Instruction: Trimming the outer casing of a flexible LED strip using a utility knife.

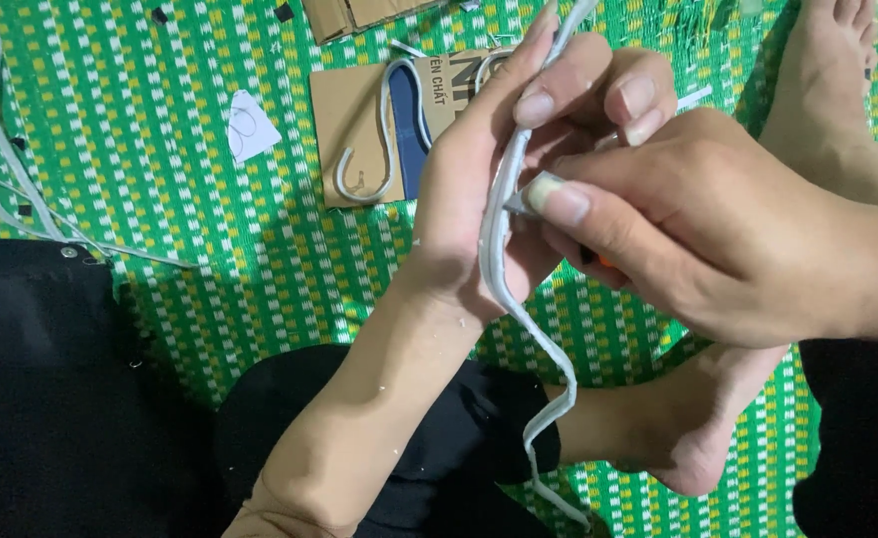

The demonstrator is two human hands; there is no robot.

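My left hand [489, 189] is raised in the middle of the view and grips a flat pale grey piece with a long white-grey strip [504, 289] peeling off its edge; the strip curls down to my lap. My right hand [698, 229] comes in from the right and presses a small cutting tool [519, 202] with an orange part against the strip's edge, thumb on top. Most of the tool is hidden inside the fist. White crumbs dot my left forearm.
I sit on a green and white woven mat [160, 110]. A cardboard sheet [354, 120] ahead holds a blue sole shape with a grey strip. A white scrap [250, 128] and loose white strips [0, 169] lie at the left. My bare feet [828, 90] are at the right.
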